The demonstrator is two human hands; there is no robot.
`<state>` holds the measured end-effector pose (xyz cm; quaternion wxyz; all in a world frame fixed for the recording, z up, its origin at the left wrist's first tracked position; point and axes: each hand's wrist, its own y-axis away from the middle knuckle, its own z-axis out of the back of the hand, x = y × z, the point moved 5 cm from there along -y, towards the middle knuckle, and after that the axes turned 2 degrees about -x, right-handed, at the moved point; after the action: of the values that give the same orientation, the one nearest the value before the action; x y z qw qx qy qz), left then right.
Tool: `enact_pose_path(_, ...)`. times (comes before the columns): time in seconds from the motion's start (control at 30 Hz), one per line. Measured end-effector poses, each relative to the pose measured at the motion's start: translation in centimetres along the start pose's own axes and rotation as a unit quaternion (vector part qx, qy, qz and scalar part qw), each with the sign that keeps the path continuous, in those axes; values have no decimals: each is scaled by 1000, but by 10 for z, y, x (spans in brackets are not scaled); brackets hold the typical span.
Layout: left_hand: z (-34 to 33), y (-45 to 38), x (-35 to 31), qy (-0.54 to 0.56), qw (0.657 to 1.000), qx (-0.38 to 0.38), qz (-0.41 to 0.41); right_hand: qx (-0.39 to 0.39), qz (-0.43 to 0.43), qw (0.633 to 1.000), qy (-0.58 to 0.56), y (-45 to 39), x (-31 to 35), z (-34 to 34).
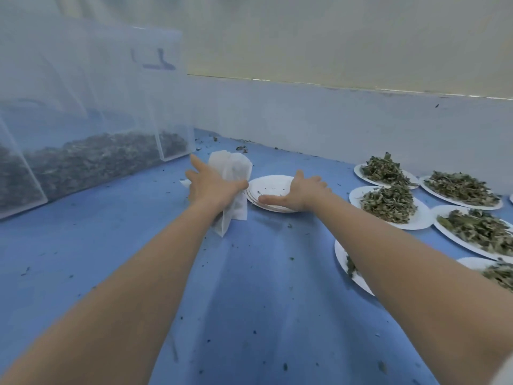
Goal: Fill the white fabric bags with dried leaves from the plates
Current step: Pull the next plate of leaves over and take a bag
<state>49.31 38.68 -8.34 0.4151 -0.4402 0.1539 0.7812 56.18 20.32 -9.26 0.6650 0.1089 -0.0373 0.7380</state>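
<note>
The worktop (263,301) is blue with dark crumbs. The fabric bag (233,173) and paper plates (270,186) are white. The dried leaves (388,202) are grey-green. The plastic bins (91,107) are clear.

A single wide-angle view from the person's head looks forward and down over both outstretched forearms. It faces the wall (333,120) behind the blue tabletop (249,301), near enough that the arms fill the lower frame. Straight edges bend toward the borders.
</note>
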Motion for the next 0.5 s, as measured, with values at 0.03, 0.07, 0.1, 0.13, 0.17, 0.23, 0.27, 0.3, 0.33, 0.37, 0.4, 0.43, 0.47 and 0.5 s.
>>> enact_pose_path(0.03,4,2,-2,0,1000,-16,-6,-16,13,1000,4,5,1,2)
enact_pose_path(0.07,9,6,-4,-4,999,-35,-14,-29,29,999,7,11,1,4)
enact_pose_path(0.1,15,11,-7,-11,998,-57,-25,-37,43,998,5,19,1,6)
enact_pose_path(0.13,22,17,-12,-26,996,-78,-40,-40,55,998,-1,28,1,9)
enact_pose_path(0.17,28,25,-16,-46,992,-98,-59,-38,65,997,-10,38,0,10)
enact_pose_path(0.23,38,46,-27,-88,984,-115,-100,-32,80,996,-17,62,-3,12)
enact_pose_path(0.27,40,59,-32,-100,981,-113,-121,-31,87,996,-16,76,-4,15)
enact_pose_path(0.3,42,74,-36,-104,979,-108,-138,-35,97,995,-14,91,-6,18)
enact_pose_path(0.33,44,89,-41,-102,978,-101,-152,-40,105,994,-13,107,-7,22)
enact_pose_path(0.37,44,105,-45,-94,978,-87,-163,-44,112,993,-14,123,-9,26)
enact_pose_path(0.4,45,124,-50,-79,980,-65,-170,-53,118,991,-13,144,-14,32)
enact_pose_path(0.43,42,137,-53,-63,982,-43,-173,-60,127,990,-8,158,-15,37)
enact_pose_path(0.47,39,147,-55,-50,983,-22,-174,-71,135,988,2,170,-17,42)
enact_pose_path(0.5,37,163,-59,-38,983,-1,-179,-86,141,986,18,187,-21,48)
